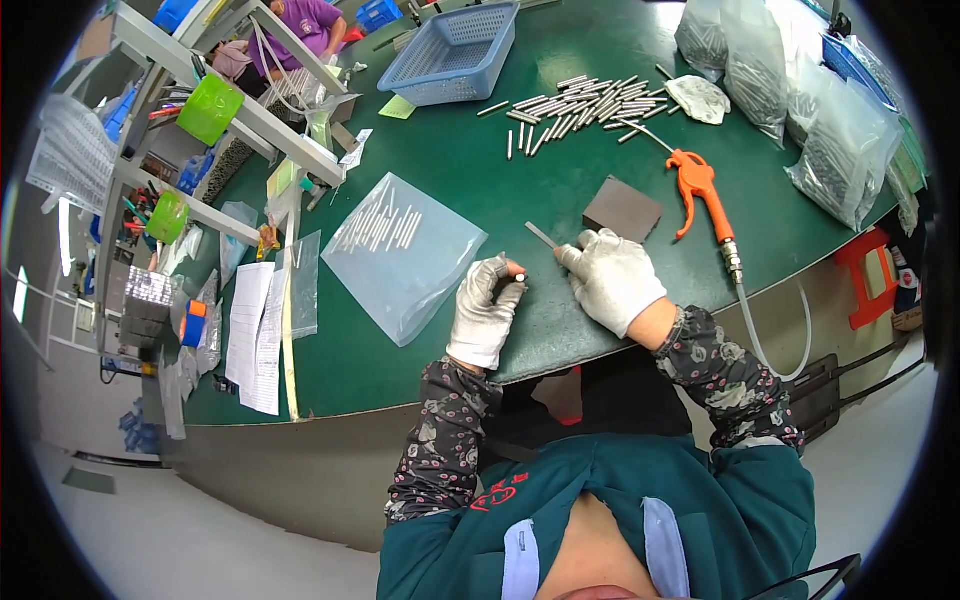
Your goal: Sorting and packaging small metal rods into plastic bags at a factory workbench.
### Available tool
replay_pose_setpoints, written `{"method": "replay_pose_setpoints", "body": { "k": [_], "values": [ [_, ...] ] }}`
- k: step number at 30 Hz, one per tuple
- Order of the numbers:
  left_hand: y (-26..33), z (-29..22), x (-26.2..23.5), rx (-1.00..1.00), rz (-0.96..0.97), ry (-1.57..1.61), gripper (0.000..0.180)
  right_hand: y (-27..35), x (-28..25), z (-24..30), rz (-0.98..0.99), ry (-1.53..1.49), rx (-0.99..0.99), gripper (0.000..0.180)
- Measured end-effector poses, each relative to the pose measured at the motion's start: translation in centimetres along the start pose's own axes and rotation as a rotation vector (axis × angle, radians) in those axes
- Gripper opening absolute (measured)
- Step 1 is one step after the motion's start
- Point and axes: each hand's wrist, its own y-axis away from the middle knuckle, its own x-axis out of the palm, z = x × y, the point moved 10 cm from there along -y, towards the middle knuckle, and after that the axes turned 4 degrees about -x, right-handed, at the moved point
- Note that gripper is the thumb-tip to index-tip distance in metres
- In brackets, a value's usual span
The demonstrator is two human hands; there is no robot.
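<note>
My left hand (484,310), in a white glove with bare fingertips, is closed around a short metal pin (520,278), whose round end shows between thumb and fingers. My right hand (616,282), gloved too, pinches a thin flat grey strip (541,235) that points up and left; its exact kind is unclear. Just beyond the right hand lies a dark brown block (622,209). To the left, a clear plastic bag (400,270) lies flat with several metal pins (378,228) on it. Farther off is a loose heap of similar pins (590,103).
An orange air gun (700,188) with a hose lies at the right. Filled plastic bags (845,150) stand along the far right edge. A blue basket (450,55) and a crumpled white cloth (699,99) sit at the back. Papers (255,335) and a shelf frame (240,120) are at left.
</note>
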Motion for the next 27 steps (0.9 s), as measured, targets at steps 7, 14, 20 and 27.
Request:
{"method": "replay_pose_setpoints", "body": {
  "k": [7,14,20,27],
  "values": [
    [0.1,-0.4,0.1,-0.015,0.016,0.022,0.024,0.0,-4.4,-3.7,-0.229,0.083,0.122,0.034],
    [0.2,0.3,0.1,-0.044,0.008,0.069,0.024,-0.2,-2.2,-7.1,-0.060,0.179,0.255,0.074],
    [0.2,0.4,0.2,-0.101,-0.002,0.145,0.020,-0.1,-1.3,-7.2,-0.061,0.191,0.231,0.069],
    [0.4,1.7,0.4,-0.196,-0.017,0.230,0.026,0.2,-3.3,-2.1,-0.122,-0.112,0.075,0.064]
  ]
}}
